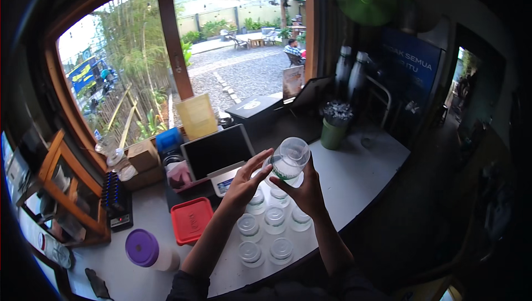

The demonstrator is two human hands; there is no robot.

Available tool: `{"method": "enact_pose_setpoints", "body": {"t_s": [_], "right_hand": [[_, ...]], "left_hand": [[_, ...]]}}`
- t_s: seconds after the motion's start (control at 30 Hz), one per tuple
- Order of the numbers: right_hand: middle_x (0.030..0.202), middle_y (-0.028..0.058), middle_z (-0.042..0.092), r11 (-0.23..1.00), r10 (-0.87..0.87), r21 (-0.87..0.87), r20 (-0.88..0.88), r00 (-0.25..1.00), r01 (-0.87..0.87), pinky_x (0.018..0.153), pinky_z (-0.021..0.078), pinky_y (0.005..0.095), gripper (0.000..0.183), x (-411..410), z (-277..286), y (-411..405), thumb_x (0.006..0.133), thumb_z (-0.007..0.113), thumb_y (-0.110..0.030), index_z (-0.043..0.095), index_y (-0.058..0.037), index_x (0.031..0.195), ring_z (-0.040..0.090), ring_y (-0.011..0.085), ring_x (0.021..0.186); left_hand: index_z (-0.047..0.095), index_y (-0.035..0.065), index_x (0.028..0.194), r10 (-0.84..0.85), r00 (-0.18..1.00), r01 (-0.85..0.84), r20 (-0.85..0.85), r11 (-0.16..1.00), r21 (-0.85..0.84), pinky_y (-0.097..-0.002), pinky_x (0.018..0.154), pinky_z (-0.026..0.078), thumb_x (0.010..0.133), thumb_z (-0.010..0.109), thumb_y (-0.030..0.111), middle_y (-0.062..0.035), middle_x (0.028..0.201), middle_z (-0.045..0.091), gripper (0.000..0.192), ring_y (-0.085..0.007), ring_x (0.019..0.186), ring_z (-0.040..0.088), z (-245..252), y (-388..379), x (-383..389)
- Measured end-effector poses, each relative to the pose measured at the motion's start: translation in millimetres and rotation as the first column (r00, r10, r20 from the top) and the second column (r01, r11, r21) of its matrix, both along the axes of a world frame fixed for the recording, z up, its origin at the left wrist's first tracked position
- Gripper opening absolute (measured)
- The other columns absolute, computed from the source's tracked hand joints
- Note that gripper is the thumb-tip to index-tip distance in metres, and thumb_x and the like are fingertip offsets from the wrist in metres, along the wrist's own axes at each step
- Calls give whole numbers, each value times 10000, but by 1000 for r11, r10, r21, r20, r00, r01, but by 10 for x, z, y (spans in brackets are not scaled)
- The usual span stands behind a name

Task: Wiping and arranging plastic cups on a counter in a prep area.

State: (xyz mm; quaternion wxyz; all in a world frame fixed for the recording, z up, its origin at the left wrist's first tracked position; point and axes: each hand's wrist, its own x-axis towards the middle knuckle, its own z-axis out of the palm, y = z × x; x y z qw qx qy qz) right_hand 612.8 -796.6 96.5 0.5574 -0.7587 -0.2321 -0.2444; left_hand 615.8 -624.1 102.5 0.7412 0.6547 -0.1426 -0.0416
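A clear plastic cup [289, 157] with green print is held tilted above the table, its base turned up towards me. My right hand [306, 191] grips it, thumb across the near side and fingers around the right side. The fingers and thumb of my left hand [245, 180] are at the cup's left, by its wide end. Several clear cups stand upside down on the white table below, among them a front left cup [250, 253] and a front right cup [281, 250]. My wrists and hands partly hide the cups farther back.
A tablet [218, 151] stands behind the cups. Left are a red-lidded container [192, 220], a purple-lidded container [142, 247] and a wooden cabinet [72, 191]. A green pot [332, 134] stands at the back right of the white table [353, 168]. Beyond the window a person [293, 47] sits outside.
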Motion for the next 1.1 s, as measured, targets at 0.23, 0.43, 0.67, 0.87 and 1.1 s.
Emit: {"method": "enact_pose_setpoints", "body": {"t_s": [0.23,0.43,0.67,0.87,1.1], "right_hand": [[1142,207,605,998,4,64,-79,997,1,895,500,396,824,781,-256,-951,720,834,-369,385,1,1304,632,333,1050],[1173,199,599,998,48,47,-24,999,-46,934,480,402,823,1707,-395,-2004,722,832,-373,387,-3,1308,611,320,1095],[1216,187,547,994,110,11,-44,993,-110,947,469,391,826,2932,-246,-3387,710,846,-332,392,-3,1316,571,299,1139],[1253,186,477,965,-25,259,-40,999,35,1005,440,413,834,3733,128,-4150,695,863,-233,378,-7,1336,508,284,1197],[1307,220,472,966,-33,256,47,998,19,1047,398,451,903,4724,213,-4569,743,826,-208,254,-33,1420,515,303,1212]], "left_hand": [[435,61,1396,-166,980,141,111,969,205,-372,1122,271,945,604,319,-106,1373,493,547,-226,1345,377,118,-864,836],[420,75,1403,-304,945,266,118,927,263,-442,1100,316,889,665,399,-159,1429,437,655,-341,1345,371,173,-1830,1737],[408,66,1407,-233,969,193,83,923,333,-391,1064,364,855,715,374,-172,1389,454,702,-280,1309,418,286,-2929,2854],[394,64,1404,-49,993,13,110,953,303,-359,990,435,859,720,343,-185,1366,461,693,-259,1249,486,326,-3537,3818],[449,65,1361,110,964,-186,240,929,322,-376,987,445,832,730,313,-227,1333,511,648,-329,1232,508,273,-4117,4984]]}}
